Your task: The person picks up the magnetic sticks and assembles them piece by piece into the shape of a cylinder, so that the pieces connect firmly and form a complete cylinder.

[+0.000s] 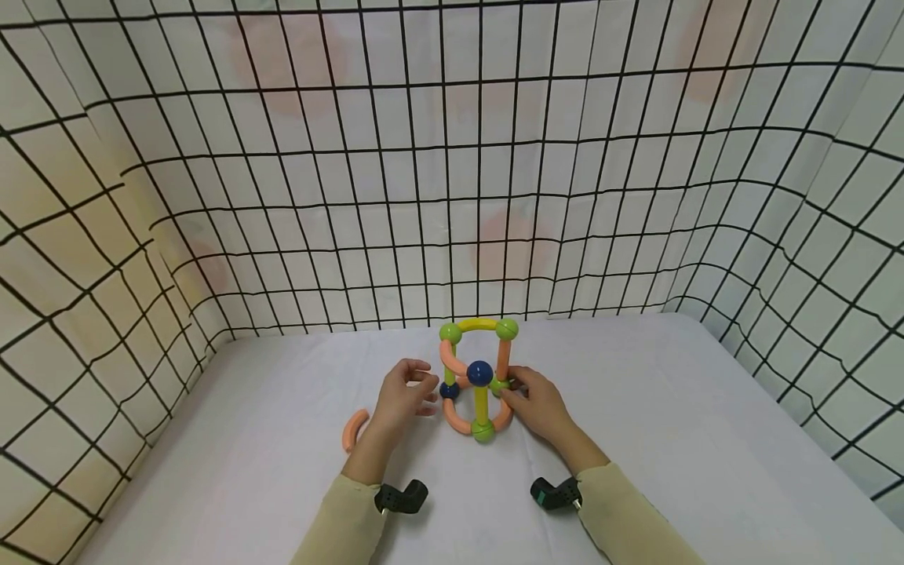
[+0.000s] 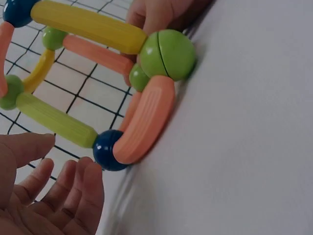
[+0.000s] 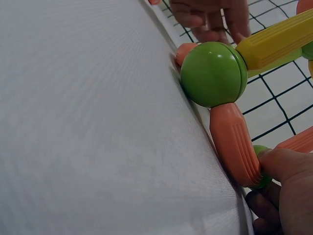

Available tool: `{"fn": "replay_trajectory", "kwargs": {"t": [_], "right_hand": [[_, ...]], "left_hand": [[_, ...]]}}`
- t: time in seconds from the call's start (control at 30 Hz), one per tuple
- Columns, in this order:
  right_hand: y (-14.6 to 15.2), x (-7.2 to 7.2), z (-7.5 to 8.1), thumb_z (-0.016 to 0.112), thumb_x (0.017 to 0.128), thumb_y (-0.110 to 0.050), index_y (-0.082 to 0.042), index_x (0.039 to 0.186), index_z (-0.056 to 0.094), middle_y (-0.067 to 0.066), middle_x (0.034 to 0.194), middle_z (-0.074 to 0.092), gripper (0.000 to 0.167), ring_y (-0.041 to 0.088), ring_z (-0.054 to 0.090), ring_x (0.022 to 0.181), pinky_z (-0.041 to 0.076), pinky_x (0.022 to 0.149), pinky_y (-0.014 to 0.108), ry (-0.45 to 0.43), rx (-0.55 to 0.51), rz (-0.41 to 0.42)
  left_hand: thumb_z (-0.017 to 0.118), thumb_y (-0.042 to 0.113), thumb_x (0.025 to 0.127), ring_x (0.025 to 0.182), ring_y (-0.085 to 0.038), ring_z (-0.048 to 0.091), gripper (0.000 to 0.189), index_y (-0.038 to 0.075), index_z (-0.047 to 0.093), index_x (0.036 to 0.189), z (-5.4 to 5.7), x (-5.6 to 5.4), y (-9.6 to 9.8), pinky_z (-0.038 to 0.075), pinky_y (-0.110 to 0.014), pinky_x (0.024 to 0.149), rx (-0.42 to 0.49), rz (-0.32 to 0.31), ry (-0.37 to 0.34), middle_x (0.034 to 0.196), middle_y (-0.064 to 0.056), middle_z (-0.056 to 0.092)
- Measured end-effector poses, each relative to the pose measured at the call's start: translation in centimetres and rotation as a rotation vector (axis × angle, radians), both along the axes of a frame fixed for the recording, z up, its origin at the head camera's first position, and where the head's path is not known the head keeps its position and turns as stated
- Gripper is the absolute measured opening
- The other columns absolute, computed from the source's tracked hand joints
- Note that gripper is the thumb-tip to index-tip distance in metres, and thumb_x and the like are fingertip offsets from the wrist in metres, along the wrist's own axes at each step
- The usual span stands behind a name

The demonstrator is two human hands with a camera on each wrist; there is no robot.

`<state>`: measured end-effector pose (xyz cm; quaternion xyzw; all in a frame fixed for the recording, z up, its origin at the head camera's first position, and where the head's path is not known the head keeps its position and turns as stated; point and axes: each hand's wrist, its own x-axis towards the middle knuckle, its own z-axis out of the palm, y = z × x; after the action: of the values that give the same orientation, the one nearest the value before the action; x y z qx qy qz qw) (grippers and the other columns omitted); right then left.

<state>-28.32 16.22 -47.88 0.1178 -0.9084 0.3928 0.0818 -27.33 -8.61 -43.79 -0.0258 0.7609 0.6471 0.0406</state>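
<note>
A frame of ball-and-rod building toy pieces stands on the white table. Curved orange rods (image 2: pixel 146 120) form its base ring, joined by a lower blue ball (image 2: pixel 111 150), a front green ball (image 1: pixel 483 430) and a right green ball (image 1: pixel 498 387). Uprights rise from these: a yellow rod (image 1: pixel 482 405) topped by a blue ball (image 1: pixel 479 373), a light green rod (image 2: pixel 56 120) and an orange rod (image 1: pixel 504 359). My right hand (image 1: pixel 542 404) pinches the right green ball between thumb and fingers. Beside the lower blue ball, my left hand (image 1: pixel 404 399) holds nothing, its fingers loosely bent.
One loose curved orange rod (image 1: pixel 355 430) lies on the table (image 1: pixel 275 439), left of my left forearm. A black wire grid (image 1: pixel 445 196) rises behind the table and along both sides. Each wrist carries a black camera.
</note>
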Motion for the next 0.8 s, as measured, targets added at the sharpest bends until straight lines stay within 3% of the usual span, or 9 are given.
{"fn": "replay_trajectory", "kwargs": {"t": [0.23, 0.43, 0.8], "right_hand": [[0.1, 0.0, -0.1, 0.068, 0.093, -0.018, -0.007, 0.129, 0.063, 0.009, 0.118, 0.069, 0.038, 0.025, 0.064, 0.106, 0.052, 0.095, 0.047, 0.020, 0.002, 0.008], [0.1, -0.1, -0.1, 0.068, 0.094, -0.019, -0.007, 0.129, 0.063, 0.009, 0.120, 0.069, 0.038, 0.025, 0.064, 0.107, 0.052, 0.096, 0.046, 0.017, 0.002, 0.010], [0.0, -0.1, -0.1, 0.069, 0.092, -0.017, -0.007, 0.127, 0.064, 0.009, 0.117, 0.069, 0.037, 0.025, 0.065, 0.104, 0.053, 0.093, 0.047, 0.039, 0.005, 0.008]], "left_hand": [[0.067, 0.014, 0.094, 0.082, -0.018, 0.066, 0.038, 0.005, 0.055, 0.128, -0.7, 0.0, -0.1, 0.058, -0.029, 0.064, -0.101, -0.062, -0.026, 0.116, -0.013, 0.059], [0.070, 0.016, 0.093, 0.082, -0.017, 0.065, 0.030, 0.006, 0.060, 0.120, -1.0, 0.1, 0.1, 0.058, -0.026, 0.064, -0.156, -0.072, -0.038, 0.116, -0.012, 0.060], [0.067, 0.015, 0.095, 0.074, -0.013, 0.061, 0.016, 0.006, 0.072, 0.107, -1.4, 0.0, 0.2, 0.055, -0.024, 0.061, -0.220, -0.133, 0.017, 0.104, -0.009, 0.065]]}}
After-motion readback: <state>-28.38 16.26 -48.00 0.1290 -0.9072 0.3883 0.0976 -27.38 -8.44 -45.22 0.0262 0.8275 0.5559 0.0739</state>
